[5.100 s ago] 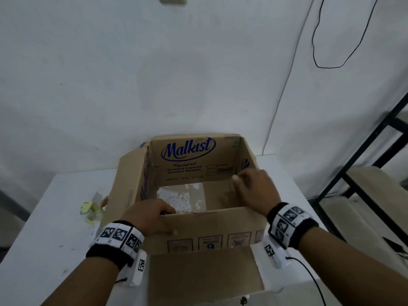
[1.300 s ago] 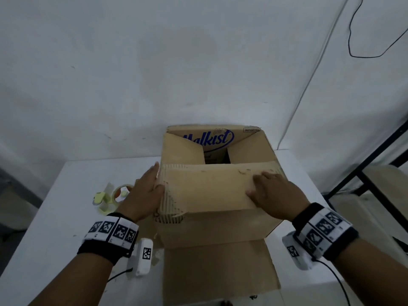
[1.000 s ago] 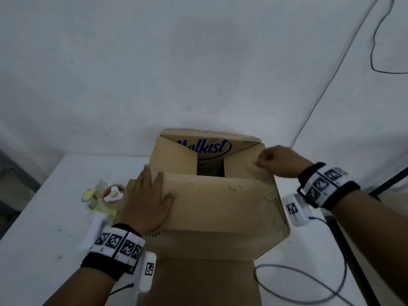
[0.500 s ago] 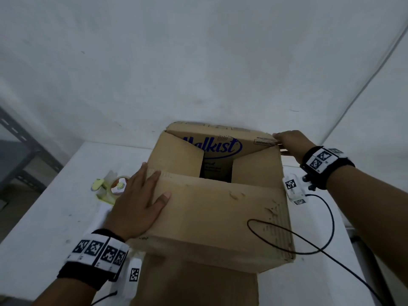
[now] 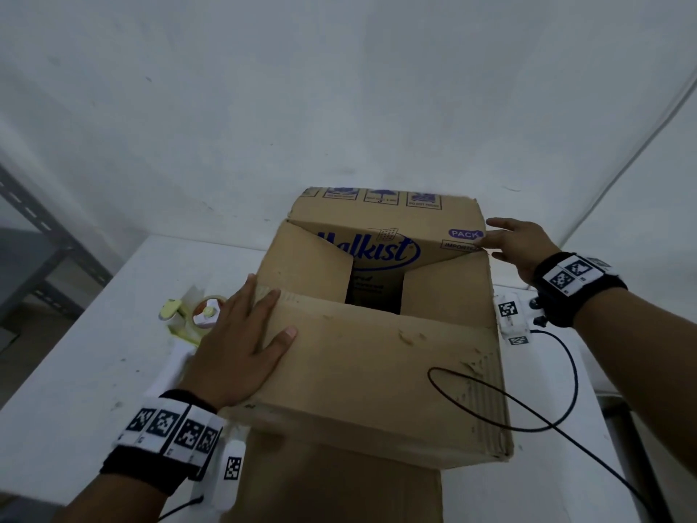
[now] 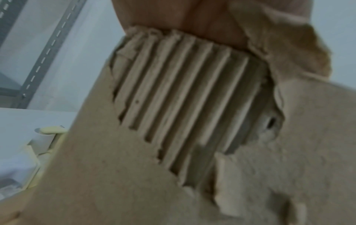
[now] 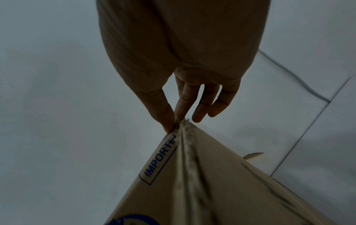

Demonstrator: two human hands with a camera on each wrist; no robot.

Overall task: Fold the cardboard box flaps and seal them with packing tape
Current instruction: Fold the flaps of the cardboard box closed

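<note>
Left hand (image 5: pixel 241 352) lies flat, fingers straight, pressing the near flap (image 5: pixel 377 356) of the cardboard box (image 5: pixel 377 458) down. Right hand (image 5: pixel 516 243) pinches the far flap (image 5: pixel 384 220) at its right corner between thumb and forefinger. Box stands on the white table (image 5: pixel 75 371); tape dispenser (image 5: pixel 196 315) sits just left of it.

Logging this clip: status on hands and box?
Left hand flat on near flap. Right hand pinching far flap corner. Tape dispenser untouched. Cable across box.
</note>
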